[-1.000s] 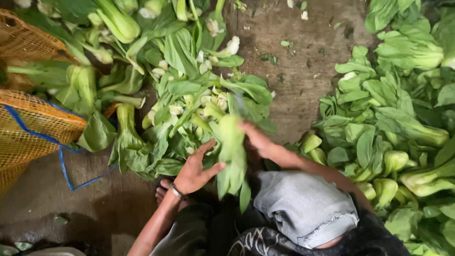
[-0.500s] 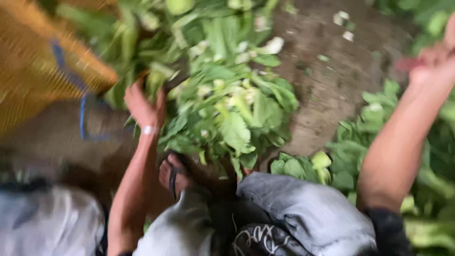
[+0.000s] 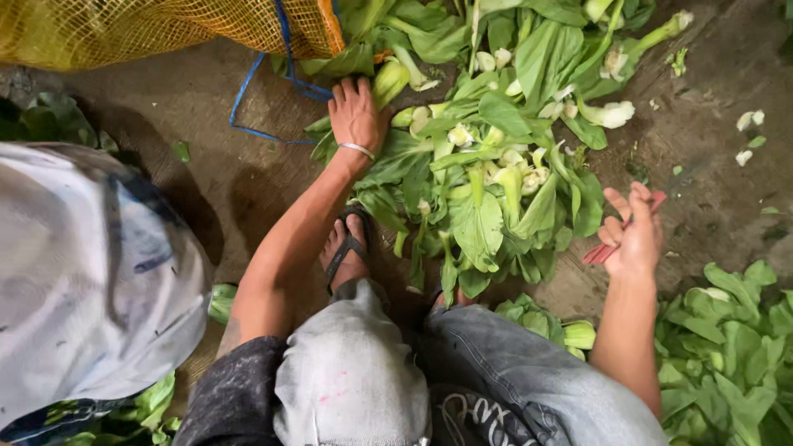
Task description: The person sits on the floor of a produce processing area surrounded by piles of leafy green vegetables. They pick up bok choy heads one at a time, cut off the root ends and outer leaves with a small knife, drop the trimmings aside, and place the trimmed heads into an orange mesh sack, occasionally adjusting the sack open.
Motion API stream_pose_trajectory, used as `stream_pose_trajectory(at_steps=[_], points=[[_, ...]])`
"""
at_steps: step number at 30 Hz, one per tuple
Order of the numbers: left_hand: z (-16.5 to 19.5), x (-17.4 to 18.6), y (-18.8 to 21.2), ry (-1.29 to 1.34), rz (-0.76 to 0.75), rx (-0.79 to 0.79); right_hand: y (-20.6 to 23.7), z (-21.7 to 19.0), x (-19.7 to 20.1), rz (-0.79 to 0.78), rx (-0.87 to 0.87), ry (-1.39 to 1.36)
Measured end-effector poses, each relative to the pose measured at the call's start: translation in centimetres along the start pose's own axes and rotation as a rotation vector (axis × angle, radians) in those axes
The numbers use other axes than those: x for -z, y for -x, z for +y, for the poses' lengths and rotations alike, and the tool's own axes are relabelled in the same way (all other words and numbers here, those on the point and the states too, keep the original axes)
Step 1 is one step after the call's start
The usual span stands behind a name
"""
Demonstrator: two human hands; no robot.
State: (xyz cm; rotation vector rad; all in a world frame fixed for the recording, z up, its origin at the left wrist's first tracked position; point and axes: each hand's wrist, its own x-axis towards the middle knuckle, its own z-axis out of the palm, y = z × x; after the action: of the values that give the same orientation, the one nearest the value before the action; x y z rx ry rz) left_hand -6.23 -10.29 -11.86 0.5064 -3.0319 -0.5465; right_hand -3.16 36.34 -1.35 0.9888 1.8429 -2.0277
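A heap of leafy green pak choi (image 3: 496, 165) lies on the dirt floor in front of my knees. My left hand (image 3: 357, 116), with a thin bracelet on the wrist, lies flat with fingers apart on the heap's left edge, beside a pale stalk (image 3: 388, 80). My right hand (image 3: 632, 233) hovers at the heap's right side, fingers loosely curled on a slim red-handled tool (image 3: 601, 252) that looks like a knife; its blade is hard to make out.
A yellow mesh sack (image 3: 165, 29) with a blue cord (image 3: 256, 91) lies at the top left. More greens (image 3: 735, 347) are piled at the lower right. My sandalled foot (image 3: 347, 248) stands by the heap. A pale grey bundle (image 3: 83, 272) fills the left.
The view has swung around. My left hand has reached up to the heap's left edge near the sack. My right hand has come back from the far right to beside the heap.
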Motion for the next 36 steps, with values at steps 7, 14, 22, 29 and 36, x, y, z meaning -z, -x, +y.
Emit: stream_pose_trajectory(at_steps=[7, 14, 22, 29, 36], points=[[1.2, 5.4, 2.1, 1.212, -0.723, 0.083, 5.7, 0.3, -5.8, -0.42, 0.564, 0.704], [6.0, 7.7, 6.1, 1.765, -0.932, -0.292, 12.7, -4.7, -12.8, -0.504, 0.893, 1.082], [7.9, 7.6, 10.3, 1.818, -1.271, -0.106, 14.7, -5.9, -13.8, -0.505, 1.039, 1.151], [9.0, 8.9, 11.2, 1.943, -1.543, 0.008, 14.1, -5.4, -13.4, -0.472, 1.122, 1.144], [9.0, 9.9, 10.5, 1.652, -1.48, -0.242, 14.1, -6.1, -13.4, -0.545, 1.154, 1.196]])
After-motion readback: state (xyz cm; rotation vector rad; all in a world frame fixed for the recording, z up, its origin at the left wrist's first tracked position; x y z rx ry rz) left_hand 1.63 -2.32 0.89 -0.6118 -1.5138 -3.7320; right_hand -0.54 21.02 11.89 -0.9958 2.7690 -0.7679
